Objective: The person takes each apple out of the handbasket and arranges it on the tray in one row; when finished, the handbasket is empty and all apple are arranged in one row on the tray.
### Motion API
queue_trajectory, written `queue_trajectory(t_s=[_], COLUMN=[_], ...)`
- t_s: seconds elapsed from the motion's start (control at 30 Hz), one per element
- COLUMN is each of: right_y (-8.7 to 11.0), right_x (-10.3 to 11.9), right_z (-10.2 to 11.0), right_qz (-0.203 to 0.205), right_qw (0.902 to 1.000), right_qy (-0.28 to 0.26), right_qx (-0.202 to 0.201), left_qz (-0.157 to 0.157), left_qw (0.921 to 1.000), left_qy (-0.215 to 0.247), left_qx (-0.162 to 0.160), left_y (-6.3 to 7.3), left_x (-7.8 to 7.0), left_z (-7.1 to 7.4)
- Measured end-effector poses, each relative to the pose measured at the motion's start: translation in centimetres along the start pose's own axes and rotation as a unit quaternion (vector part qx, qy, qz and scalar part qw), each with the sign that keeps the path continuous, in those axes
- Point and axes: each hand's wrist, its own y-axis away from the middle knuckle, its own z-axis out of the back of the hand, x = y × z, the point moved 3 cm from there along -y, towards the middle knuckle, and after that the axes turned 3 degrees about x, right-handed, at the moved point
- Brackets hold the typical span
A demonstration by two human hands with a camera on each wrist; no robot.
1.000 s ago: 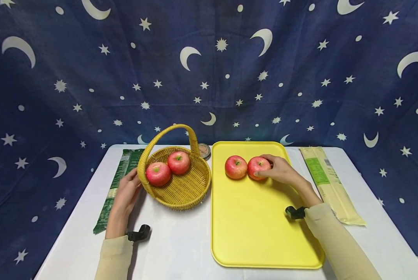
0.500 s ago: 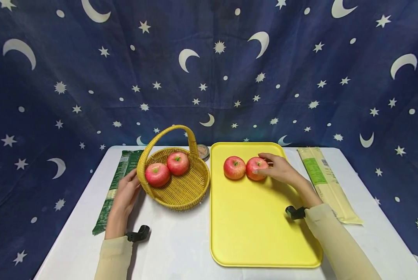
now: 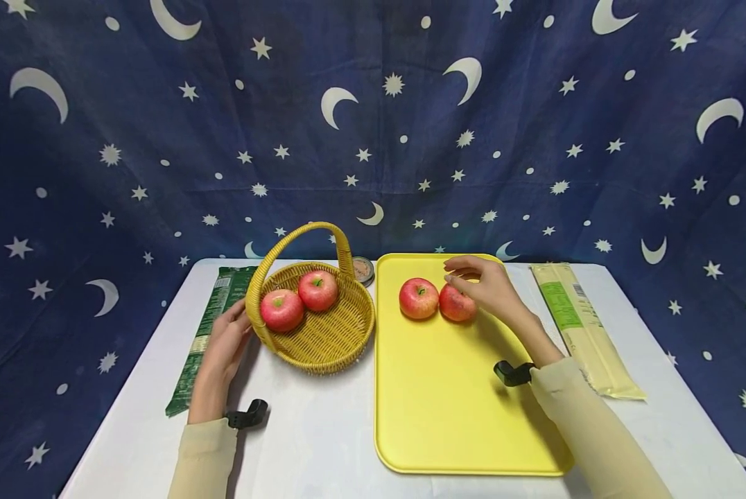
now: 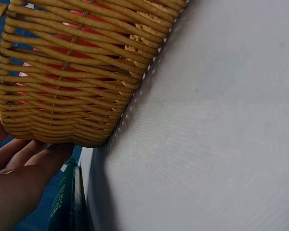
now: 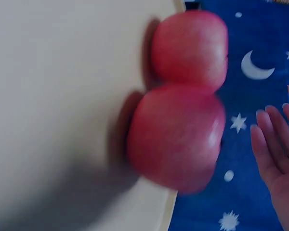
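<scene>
In the head view my left hand [image 3: 224,339] is at the left side of a yellow wicker basket [image 3: 323,346] with a hoop handle. Its fingers touch the woven wall near the handle's base; the left wrist view shows the fingers [image 4: 48,159] fairly straight against the basket. Two red apples lie in the basket, a front apple [image 3: 282,310] and a back apple [image 3: 318,290]. On a yellow tray [image 3: 466,402] two more sit side by side, a left apple [image 3: 419,299] and a right apple [image 3: 457,305]. My right hand [image 3: 488,284] hovers above the right apple, fingers extended and holding nothing.
A green packet [image 3: 201,346] lies left of the basket, partly behind the left forearm. A cream-and-green packet [image 3: 585,329] lies right of the tray. Behind the basket is a small round tin [image 3: 363,270]. A star-and-moon cloth [image 3: 385,138] hangs along the table's back edge.
My right hand has let go of the right apple and risen up and slightly left above it. That apple has tipped so its stem no longer shows. The left hand stays at the basket.
</scene>
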Motion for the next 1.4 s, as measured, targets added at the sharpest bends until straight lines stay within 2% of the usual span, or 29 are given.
queue_trajectory(t_s=[0.17,0.4,0.77,1.17,1.4], right_y=[-0.7,-1.6,-2.8,-4.5,-5.6], right_x=[1.8,4.0,6.2,7.8,8.8], right_z=[-1.7,-4.3,-8.0,-11.7,-13.2], right_qz=[-0.012,0.03,0.048,0.078,0.095], right_qw=[0.9991,0.9966,0.9895,0.9814,0.9752], right_qy=[-0.029,-0.046,-0.092,-0.086,-0.065], right_qx=[0.03,0.062,0.1,0.153,0.189], left_qz=[0.0,0.0,0.0,-0.01,-0.014], left_qw=[1.0,1.0,1.0,0.9999,0.9998], left_qy=[0.0,0.004,0.008,0.008,0.01], left_qx=[-0.003,-0.004,-0.003,-0.008,-0.008], left_y=[-0.1,0.0,-0.2,-0.1,-0.1], left_x=[0.2,0.2,0.3,0.0,0.1], left_z=[0.1,0.1,0.0,-0.1,0.0])
